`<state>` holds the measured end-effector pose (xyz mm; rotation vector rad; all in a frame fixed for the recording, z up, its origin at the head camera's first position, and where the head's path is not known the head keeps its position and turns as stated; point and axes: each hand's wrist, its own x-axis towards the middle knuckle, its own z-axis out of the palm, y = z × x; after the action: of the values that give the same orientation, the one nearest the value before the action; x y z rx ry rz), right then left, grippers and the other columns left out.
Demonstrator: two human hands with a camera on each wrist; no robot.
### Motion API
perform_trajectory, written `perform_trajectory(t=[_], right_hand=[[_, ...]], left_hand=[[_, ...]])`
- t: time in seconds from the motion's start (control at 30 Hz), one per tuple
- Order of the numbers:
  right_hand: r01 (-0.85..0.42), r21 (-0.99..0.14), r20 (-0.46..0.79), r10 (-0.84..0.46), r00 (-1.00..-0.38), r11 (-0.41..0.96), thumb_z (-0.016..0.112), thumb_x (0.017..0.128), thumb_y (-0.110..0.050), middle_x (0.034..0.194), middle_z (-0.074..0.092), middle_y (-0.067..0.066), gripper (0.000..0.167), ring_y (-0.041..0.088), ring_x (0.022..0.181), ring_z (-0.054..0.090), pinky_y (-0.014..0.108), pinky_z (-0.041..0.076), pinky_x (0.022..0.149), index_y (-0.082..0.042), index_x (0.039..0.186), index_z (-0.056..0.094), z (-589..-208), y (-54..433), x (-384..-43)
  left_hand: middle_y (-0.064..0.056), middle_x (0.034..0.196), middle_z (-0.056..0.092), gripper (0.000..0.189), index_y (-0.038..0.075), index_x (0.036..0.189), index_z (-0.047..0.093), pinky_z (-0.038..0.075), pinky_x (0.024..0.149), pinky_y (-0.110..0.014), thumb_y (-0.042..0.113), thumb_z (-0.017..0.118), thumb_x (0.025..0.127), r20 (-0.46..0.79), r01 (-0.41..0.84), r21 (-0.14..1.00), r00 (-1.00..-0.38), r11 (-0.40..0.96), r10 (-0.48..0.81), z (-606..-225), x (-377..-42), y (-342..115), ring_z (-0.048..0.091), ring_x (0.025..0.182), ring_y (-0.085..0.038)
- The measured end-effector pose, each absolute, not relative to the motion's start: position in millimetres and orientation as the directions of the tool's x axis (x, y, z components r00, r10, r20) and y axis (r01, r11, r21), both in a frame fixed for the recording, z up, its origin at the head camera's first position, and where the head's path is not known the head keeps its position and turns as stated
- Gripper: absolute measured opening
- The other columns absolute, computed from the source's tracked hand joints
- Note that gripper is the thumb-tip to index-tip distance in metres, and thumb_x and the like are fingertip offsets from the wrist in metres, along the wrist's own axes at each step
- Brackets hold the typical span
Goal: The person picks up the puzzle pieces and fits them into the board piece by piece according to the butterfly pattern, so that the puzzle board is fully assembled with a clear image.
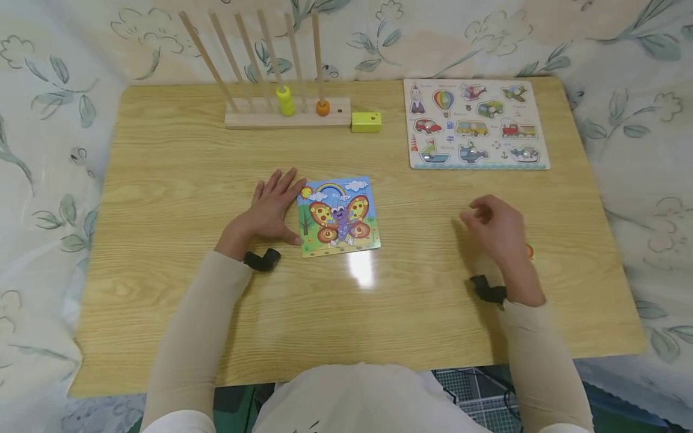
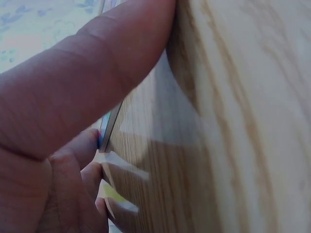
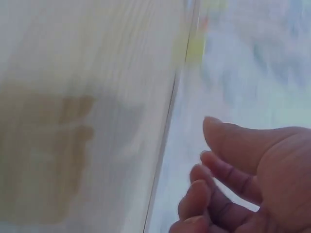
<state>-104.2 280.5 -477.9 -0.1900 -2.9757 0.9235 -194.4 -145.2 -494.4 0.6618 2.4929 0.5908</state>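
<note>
A square butterfly puzzle (image 1: 340, 219) lies flat on the wooden table, its picture whole from edge to edge. My left hand (image 1: 271, 207) rests at its left side with fingers spread. The forefinger touches the upper left corner and the thumb (image 2: 92, 68) the lower left one. Off to the right, my right hand (image 1: 495, 228) hovers above the table, fingers loosely bent and nothing between them. In the right wrist view a gap shows between its thumb (image 3: 233, 143) and fingers. Beside that wrist a small orange piece (image 1: 530, 251) peeks out, mostly hidden by the hand.
At the back left stands a wooden peg rack (image 1: 243, 120) with tall rods, carrying yellow-green beads (image 1: 285, 102) and an orange bead (image 1: 322, 108). A yellow-green block (image 1: 366, 122) touches its right end. A vehicle puzzle board (image 1: 476, 159) lies at the back right.
</note>
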Motion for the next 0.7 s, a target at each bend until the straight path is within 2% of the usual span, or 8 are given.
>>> perform_trajectory(t=[0.1, 0.17, 0.27, 0.47, 0.6, 0.7], right_hand=[[0.228, -0.481, -0.051, 0.232, -0.971, 0.847, 0.063, 0.092, -0.027, 0.1, 0.062, 0.026, 0.043, 0.037, 0.089, 0.058, 0.039, 0.045, 0.068, 0.003, 0.122, 0.058, -477, 326, -80], [0.26, -0.431, -0.114, 0.234, -0.965, 0.864, 0.063, 0.092, -0.028, 0.109, 0.056, 0.033, 0.052, 0.046, 0.097, 0.053, 0.051, 0.044, 0.072, 0.006, 0.131, 0.05, -478, 348, -66], [0.266, -0.377, -0.189, 0.208, -0.96, 0.887, 0.063, 0.093, -0.028, 0.116, 0.047, 0.038, 0.058, 0.052, 0.107, 0.042, 0.062, 0.038, 0.079, 0.01, 0.133, 0.045, -482, 368, -53], [0.281, -0.376, -0.186, 0.225, -0.956, 0.883, 0.062, 0.093, -0.021, 0.114, 0.047, 0.035, 0.047, 0.049, 0.104, 0.04, 0.06, 0.035, 0.082, 0.015, 0.121, 0.049, -488, 374, -38], [0.283, -0.385, -0.182, 0.228, -0.957, 0.879, 0.063, 0.092, -0.02, 0.111, 0.047, 0.036, 0.047, 0.05, 0.101, 0.041, 0.06, 0.035, 0.082, 0.018, 0.117, 0.048, -490, 376, -35], [0.317, -0.382, -0.208, 0.254, -0.945, 0.868, 0.063, 0.092, -0.027, 0.108, 0.051, 0.035, 0.05, 0.049, 0.095, 0.048, 0.055, 0.04, 0.074, 0.015, 0.115, 0.047, -489, 376, -37]], left_hand=[[-0.009, 0.163, -0.007, 0.124, 0.013, 0.155, 0.013, -0.011, 0.115, -0.06, 0.037, 0.089, 0.061, -0.339, 0.335, 0.513, -0.767, 0.791, 0.545, -493, -193, -149, -0.017, 0.148, -0.033], [-0.008, 0.163, -0.008, 0.124, 0.014, 0.156, 0.012, -0.011, 0.115, -0.06, 0.037, 0.089, 0.061, -0.337, 0.335, 0.508, -0.77, 0.793, 0.541, -493, -193, -152, -0.017, 0.148, -0.033], [-0.008, 0.163, -0.008, 0.124, 0.014, 0.156, 0.011, -0.012, 0.115, -0.06, 0.037, 0.089, 0.061, -0.331, 0.333, 0.511, -0.775, 0.793, 0.539, -493, -194, -155, -0.018, 0.148, -0.032], [-0.008, 0.163, -0.006, 0.124, 0.014, 0.155, 0.013, -0.012, 0.115, -0.059, 0.038, 0.089, 0.06, -0.314, 0.334, 0.533, -0.775, 0.777, 0.548, -493, -193, -154, -0.017, 0.148, -0.032], [-0.007, 0.163, -0.007, 0.124, 0.015, 0.156, 0.013, -0.013, 0.115, -0.059, 0.038, 0.089, 0.06, -0.32, 0.33, 0.529, -0.776, 0.782, 0.544, -494, -193, -153, -0.017, 0.148, -0.032], [-0.006, 0.163, -0.007, 0.125, 0.015, 0.156, 0.012, -0.013, 0.115, -0.059, 0.039, 0.089, 0.061, -0.325, 0.332, 0.521, -0.774, 0.786, 0.543, -494, -193, -152, -0.017, 0.148, -0.031]])
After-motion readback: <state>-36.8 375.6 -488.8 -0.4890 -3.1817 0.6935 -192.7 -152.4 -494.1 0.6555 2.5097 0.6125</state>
